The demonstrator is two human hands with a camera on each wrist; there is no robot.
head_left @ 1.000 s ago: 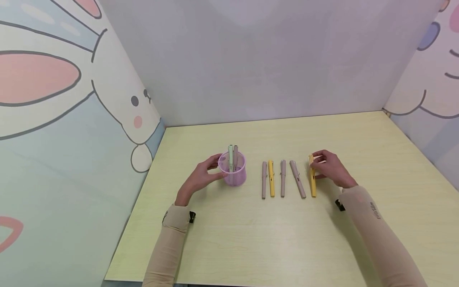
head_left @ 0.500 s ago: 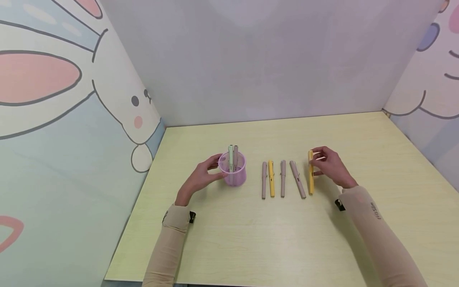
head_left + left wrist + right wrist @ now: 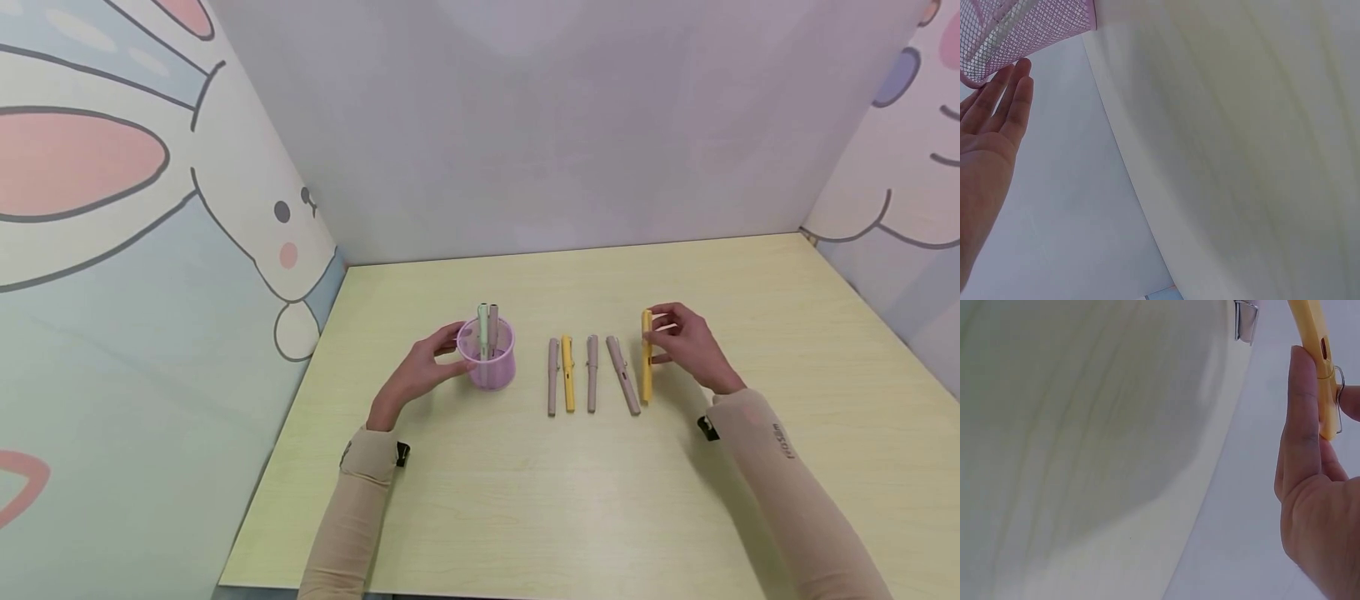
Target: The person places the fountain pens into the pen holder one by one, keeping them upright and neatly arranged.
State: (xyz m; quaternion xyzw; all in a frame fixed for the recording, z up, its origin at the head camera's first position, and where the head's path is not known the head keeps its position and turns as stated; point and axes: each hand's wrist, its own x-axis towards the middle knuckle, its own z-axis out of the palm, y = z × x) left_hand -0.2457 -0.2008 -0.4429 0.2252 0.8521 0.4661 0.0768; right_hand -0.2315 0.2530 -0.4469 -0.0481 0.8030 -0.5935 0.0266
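Note:
In the head view my left hand (image 3: 423, 367) holds a purple mesh pen holder (image 3: 506, 371), thumb at its front and fingers round the far side. In the left wrist view its fingers lie against the mesh. A mint-green pen (image 3: 483, 329) and a mauve pen (image 3: 493, 323) stand in the holder. My right hand (image 3: 693, 348) pinches a yellow pen (image 3: 647, 379) near its clip end, between thumb and fingers. The right wrist view shows this yellow pen (image 3: 1311, 328) with its wire clip beside the thumb.
Left of the held pen lie a mauve pen (image 3: 623, 377), another mauve pen (image 3: 592, 375), a yellow pen (image 3: 567, 375) and one more mauve pen (image 3: 552, 379), in a row on the pale wooden table (image 3: 480, 500). A grey wall (image 3: 555, 133) stands behind, with cartoon-painted walls at both sides.
My right hand has raised the yellow pen from the table and shifted it slightly left, toward the row. My left hand and the pen holder have stayed in place.

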